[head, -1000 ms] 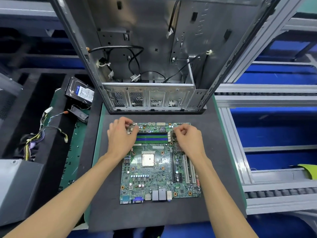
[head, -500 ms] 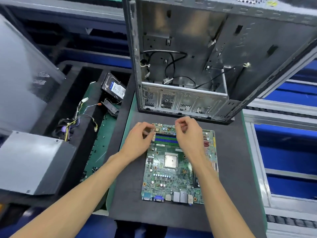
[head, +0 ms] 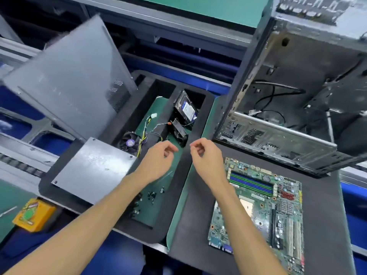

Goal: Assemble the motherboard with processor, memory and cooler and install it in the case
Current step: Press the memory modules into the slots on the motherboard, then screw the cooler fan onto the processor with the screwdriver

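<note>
Meanwhile, left hand (head: 158,161) and right hand (head: 206,159) loosely curled, empty, beside motherboard (head: 264,205); labels unreadable.

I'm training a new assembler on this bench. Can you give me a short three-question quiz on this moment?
1. True or false: the left hand is holding the cooler fan.
2. Where does the motherboard lie? A) inside the case B) on the dark mat in front of the case C) in the foam tray
3. Fill in: the hard drive sits in the foam tray, to the ___ of the open case in the picture.

Key:
1. False. Both the left hand and the right hand hover with loosely curled fingers and hold nothing.
2. B, on the dark mat.
3. Left.
</note>
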`<state>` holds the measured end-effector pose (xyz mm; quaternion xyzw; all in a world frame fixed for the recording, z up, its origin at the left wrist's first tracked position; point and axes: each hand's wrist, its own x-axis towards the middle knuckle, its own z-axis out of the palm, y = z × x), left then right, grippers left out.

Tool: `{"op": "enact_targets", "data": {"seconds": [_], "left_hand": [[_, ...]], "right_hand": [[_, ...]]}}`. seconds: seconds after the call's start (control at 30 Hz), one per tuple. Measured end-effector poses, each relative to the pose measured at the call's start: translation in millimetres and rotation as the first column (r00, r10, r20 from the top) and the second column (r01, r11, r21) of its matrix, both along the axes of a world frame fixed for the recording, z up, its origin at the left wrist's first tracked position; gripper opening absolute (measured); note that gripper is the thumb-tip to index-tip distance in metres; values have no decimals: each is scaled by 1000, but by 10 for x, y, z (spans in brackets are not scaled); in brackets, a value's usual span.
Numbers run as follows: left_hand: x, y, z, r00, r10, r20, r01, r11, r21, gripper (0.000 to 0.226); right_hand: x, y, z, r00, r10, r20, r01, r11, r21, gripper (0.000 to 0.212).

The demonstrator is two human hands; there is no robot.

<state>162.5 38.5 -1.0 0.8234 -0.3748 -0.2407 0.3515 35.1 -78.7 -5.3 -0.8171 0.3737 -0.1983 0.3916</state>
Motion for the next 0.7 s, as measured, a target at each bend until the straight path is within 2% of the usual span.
{"op": "enact_targets", "data": {"seconds": [0.33,0.5,0.7], "left_hand": [[675,-30,195,996,-77,42,78,996,-38,26],[1174,-31,180,984,-161,77,147,976,162,27],[1712,80,69,948,-269,170,168,877,450,30]], "right_hand": [[594,112,43,998,19,-66,-16,999,39,12],[928,147,121,996,47,-82,-41,996,76,14],[1419,269,91,976,158,-150,-154,987,38,17]]}}
